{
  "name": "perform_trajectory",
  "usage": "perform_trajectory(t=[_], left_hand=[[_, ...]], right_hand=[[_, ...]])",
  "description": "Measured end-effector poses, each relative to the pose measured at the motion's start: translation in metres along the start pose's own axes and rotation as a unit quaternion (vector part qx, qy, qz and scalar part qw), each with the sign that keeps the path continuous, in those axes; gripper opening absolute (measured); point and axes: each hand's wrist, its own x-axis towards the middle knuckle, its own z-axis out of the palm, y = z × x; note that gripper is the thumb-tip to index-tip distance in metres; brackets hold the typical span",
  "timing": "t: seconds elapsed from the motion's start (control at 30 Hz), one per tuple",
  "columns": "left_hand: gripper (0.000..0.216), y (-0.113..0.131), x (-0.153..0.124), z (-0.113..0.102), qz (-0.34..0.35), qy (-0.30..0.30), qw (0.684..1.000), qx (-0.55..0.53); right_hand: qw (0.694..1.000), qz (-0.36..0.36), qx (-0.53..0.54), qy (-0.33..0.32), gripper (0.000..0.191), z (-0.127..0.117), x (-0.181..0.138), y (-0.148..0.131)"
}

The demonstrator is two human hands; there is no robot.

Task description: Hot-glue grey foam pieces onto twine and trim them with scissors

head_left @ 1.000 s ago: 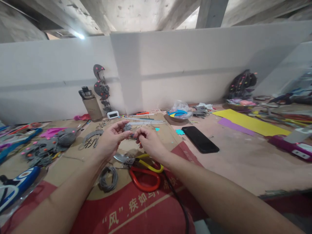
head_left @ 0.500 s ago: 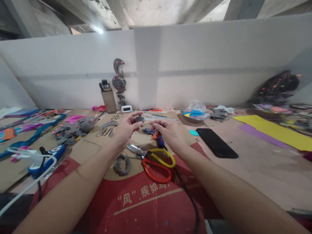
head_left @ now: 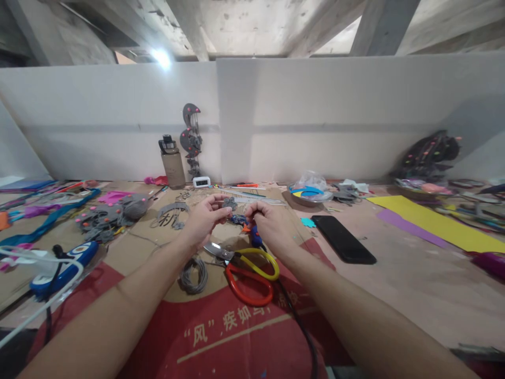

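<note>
My left hand pinches a small grey felt-like piece between thumb and fingers, above the cardboard. Close to its right, my right hand has its fingertips pressed together; whatever they hold is too small to make out. Under the right hand lies a blue tool with an orange part, probably a glue gun, partly hidden, with a black cord running toward me. Scissors with one red and one yellow handle lie below the hands. Left of them rests a coil of grey cord.
A black phone lies to the right, near yellow paper. At left are a blue-and-white power strip and grey pieces with pink dots. A bottle, small white clock and bowl stand toward the wall.
The camera view has tilted and shifted slightly. My left hand still pinches the grey piece, and my right fingers have curled in more tightly.
</note>
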Motion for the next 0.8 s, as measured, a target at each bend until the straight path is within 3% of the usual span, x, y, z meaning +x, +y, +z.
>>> perform_trajectory(t=[0.3, 0.53, 0.7, 0.8], left_hand=[[0.037, -0.004, -0.001, 0.001, 0.021, -0.035, 0.998, 0.037], [0.038, 0.001, 0.006, -0.007, 0.023, 0.019, 0.999, -0.021], [0.034, 0.004, 0.012, -0.014, 0.003, 0.047, 0.997, -0.059], [0.036, 0.006, 0.011, -0.015, 0.0, 0.042, 0.996, -0.082]], right_hand=[[1.0, -0.007, 0.012, 0.006, 0.015, 0.0, 0.003, -0.005], [0.997, 0.02, 0.073, -0.019, 0.01, -0.005, 0.001, -0.011], [0.992, 0.008, -0.086, -0.088, 0.023, -0.004, -0.011, -0.02], [0.944, -0.053, -0.277, -0.173, 0.027, -0.008, -0.033, -0.022]])
